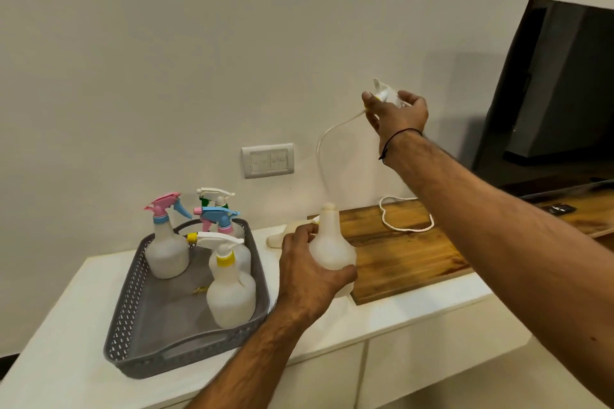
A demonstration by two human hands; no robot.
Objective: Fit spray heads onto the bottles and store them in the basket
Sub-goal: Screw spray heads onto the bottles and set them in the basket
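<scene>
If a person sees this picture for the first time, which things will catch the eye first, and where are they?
First, the right hand, raised before the wall, grips a white spray head whose thin tube curves down toward the open bottle; the left hand holds that bottle upright at the counter's middle. Next, on the left, the grey basket holds four finished bottles with pink, blue, green and yellow heads.

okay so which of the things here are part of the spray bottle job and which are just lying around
Part of the job: bottle held by left hand; spray head in right hand; grey basket; lying bottle.

Lying around: white cord, wall switch, wooden board.
</scene>
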